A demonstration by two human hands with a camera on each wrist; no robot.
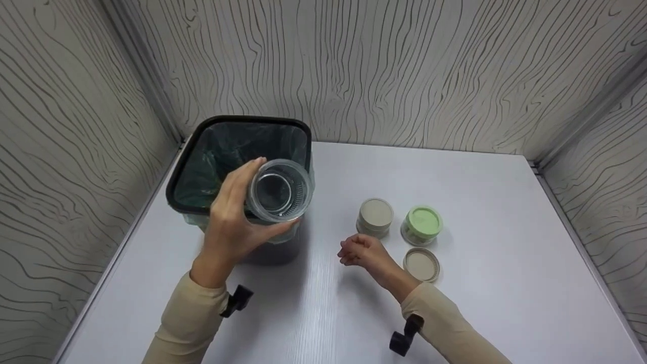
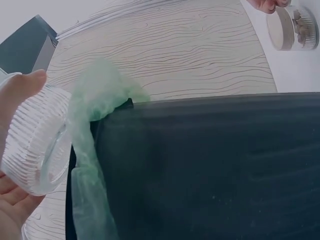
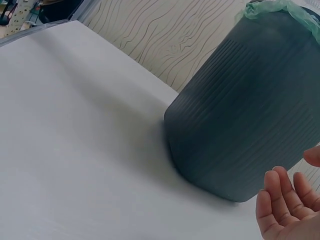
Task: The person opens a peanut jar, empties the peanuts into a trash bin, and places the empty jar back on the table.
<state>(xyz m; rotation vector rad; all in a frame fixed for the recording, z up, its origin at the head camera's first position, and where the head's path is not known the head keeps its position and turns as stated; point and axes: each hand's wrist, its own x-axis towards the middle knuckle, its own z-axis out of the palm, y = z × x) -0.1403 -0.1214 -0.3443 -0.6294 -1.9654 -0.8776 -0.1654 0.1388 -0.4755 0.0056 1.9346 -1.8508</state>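
Observation:
My left hand (image 1: 227,222) grips a clear ribbed jar (image 1: 298,189) by its sides, thumb on one side and fingers on the other. The jar has no lid on it, and I see nothing inside. It is held above the near right edge of a dark trash bin (image 1: 255,119) lined with a green bag (image 2: 90,180). My right hand (image 1: 371,255) hovers over the table with loosely curled fingers and holds nothing. Close by it stand a jar with a beige lid (image 1: 376,212) and a jar with a green lid (image 1: 424,222). A loose beige lid (image 1: 422,264) lies near the right wrist.
The bin stands at the left of the white table (image 1: 505,227), near the back. Wood-patterned walls (image 1: 379,65) rise behind the table and on both sides. In the left wrist view, small brown pieces show inside the beige-lidded jar (image 2: 300,29).

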